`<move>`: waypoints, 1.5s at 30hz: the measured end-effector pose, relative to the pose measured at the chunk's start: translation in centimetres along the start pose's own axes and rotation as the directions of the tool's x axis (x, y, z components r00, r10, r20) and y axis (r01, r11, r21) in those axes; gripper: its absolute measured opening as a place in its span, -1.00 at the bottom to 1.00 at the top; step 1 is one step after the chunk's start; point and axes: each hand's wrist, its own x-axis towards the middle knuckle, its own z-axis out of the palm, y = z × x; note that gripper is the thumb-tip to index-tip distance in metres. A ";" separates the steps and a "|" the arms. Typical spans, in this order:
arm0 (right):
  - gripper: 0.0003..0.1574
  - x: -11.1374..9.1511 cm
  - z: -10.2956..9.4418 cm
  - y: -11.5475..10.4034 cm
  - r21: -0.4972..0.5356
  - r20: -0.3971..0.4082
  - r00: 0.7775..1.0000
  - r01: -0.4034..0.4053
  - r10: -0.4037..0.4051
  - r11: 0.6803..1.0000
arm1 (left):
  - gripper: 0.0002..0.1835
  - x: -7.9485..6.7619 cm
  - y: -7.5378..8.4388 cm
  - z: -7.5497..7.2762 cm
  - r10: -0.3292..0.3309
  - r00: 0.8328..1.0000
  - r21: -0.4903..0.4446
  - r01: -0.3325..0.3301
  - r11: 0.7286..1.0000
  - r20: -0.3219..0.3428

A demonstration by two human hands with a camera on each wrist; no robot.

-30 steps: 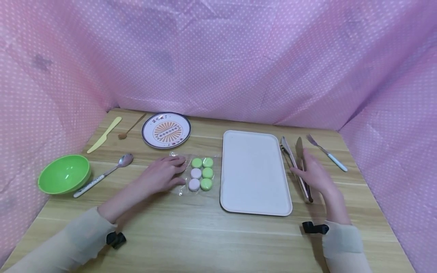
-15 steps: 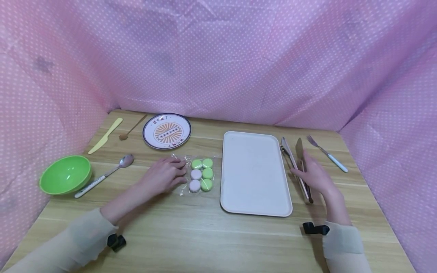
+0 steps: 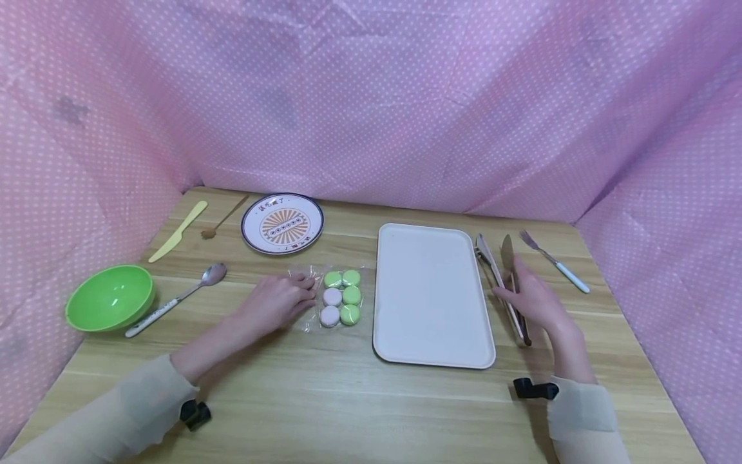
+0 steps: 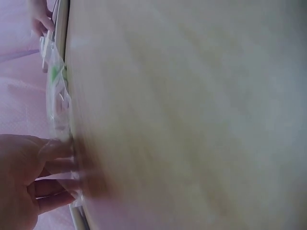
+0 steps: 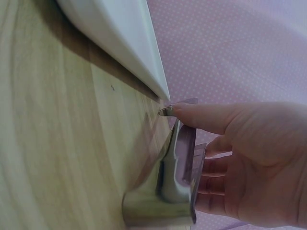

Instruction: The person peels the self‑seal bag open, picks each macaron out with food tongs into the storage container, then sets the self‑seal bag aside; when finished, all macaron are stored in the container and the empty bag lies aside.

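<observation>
My left hand [image 3: 271, 303] pinches the left edge of a clear plastic packet [image 3: 341, 306] lying on the table. Green and pale lilac macarons [image 3: 351, 296] sit inside it in two columns. The left wrist view shows the thin film [image 4: 58, 112] between thumb and fingers. Right of the tray, my right hand [image 3: 539, 299] grips metal food tongs [image 3: 493, 263], thumb on one arm and fingers along the other. The tongs' bent end [image 5: 160, 208] is near the camera in the right wrist view, and their arms stand apart. Between the hands lies a white rectangular tray [image 3: 433, 296].
A round patterned plate [image 3: 283, 223] lies behind the packet. To the left are a green bowl [image 3: 110, 298], a spoon [image 3: 176, 300], a yellow knife [image 3: 178, 232] and a small brown stick-like utensil [image 3: 223, 219]. A blue-handled fork [image 3: 554, 261] lies far right.
The fingers of my left hand have drawn closer together on the packet's edge. My right hand and the tongs stay in place.
</observation>
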 end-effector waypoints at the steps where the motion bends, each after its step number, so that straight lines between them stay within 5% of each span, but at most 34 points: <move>1: 0.21 0.0 0.0 0.0 0.001 -0.002 1.000 -0.001 0.002 1.000 | -0.89 0.0 0.1 0.0 0.006 1.000 0.006 -0.006 1.000 -0.004; 15: 0.21 0.1 0.0 0.1 0.014 0.002 1.000 0.001 -0.001 1.000 | -0.95 0.3 0.4 0.0 0.081 0.992 0.078 -0.074 0.994 -0.099; 29: 0.02 0.0 -0.1 0.1 -0.004 -0.054 0.997 0.058 -0.058 0.998 | -0.91 0.3 -0.9 -0.5 0.045 0.982 -0.097 -0.064 0.993 -0.184; 35: -0.21 -0.3 -0.7 0.0 0.008 -0.097 0.992 0.080 -0.079 0.997 | -0.89 0.4 -1.1 -1.2 -0.017 0.988 -0.174 -0.010 0.985 -0.153; 40: -0.05 -0.8 -1.4 -0.5 0.051 -0.103 0.993 0.070 -0.064 0.996 | -0.90 0.5 -1.5 -1.5 -0.057 0.993 -0.220 0.033 0.975 -0.101; 45: -0.16 -1.0 -1.8 -1.8 0.070 -0.181 0.978 0.114 -0.100 0.991 | -0.90 0.6 -2.1 -1.9 -0.148 0.989 -0.347 0.138 0.928 -0.002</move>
